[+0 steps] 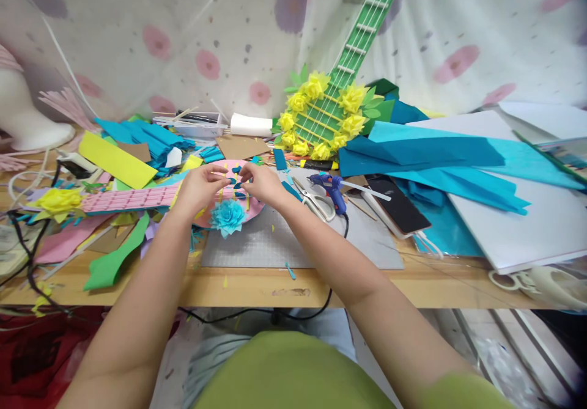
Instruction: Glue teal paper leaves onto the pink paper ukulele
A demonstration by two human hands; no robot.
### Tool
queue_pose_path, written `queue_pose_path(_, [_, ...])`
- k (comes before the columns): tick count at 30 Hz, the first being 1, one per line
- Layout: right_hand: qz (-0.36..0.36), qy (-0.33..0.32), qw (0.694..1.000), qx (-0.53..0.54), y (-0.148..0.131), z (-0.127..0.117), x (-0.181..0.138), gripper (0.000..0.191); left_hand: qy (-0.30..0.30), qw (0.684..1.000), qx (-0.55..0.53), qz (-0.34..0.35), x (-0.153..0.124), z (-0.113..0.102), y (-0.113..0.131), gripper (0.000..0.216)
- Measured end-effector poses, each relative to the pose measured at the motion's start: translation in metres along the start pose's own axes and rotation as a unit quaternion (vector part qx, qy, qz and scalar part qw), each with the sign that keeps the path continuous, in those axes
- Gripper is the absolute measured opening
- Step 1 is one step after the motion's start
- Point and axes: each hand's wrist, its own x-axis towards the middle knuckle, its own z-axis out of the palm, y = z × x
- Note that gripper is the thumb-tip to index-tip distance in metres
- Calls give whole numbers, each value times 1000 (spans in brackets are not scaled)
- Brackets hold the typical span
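Note:
A pink paper guitar [132,197] lies across the left and middle of the table, with yellow strips on its round body. On the body's near edge sits a light blue paper flower [228,217]. Over the body, my left hand [200,187] has its thumb and fingers drawn together at a small dark blue paper piece [235,183]. Facing it from the other side, my right hand [262,183] pinches at the same small piece. More dark blue bits show between the fingertips; the exact grip is partly hidden.
A grey cutting mat [257,247] lies under the guitar body. Right of my hands are scissors [316,204], a blue glue gun [331,190] with its cord, and a phone [398,204]. A green guitar with yellow flowers [353,66] leans behind. Blue paper sheets [422,155] lie at right.

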Motion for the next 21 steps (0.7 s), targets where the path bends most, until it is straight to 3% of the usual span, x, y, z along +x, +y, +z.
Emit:
queue_pose_path(3, [-20, 17, 1000, -13, 2, -10, -5, 17, 8, 1000, 16, -15, 0, 2, -3, 39])
queue_pose_path(9, [16, 54, 997, 47, 28, -29, -23, 11, 6, 999, -34, -20, 2, 7, 2, 36])
queue_pose_path(15, [57, 43, 994, 82, 40, -15, -17, 8, 15, 999, -48, 8, 7, 10, 3, 27])
queue_pose_path(21, [57, 29, 998, -3, 43, -6, -13, 8, 3, 999, -45, -7, 8, 5, 5, 29])
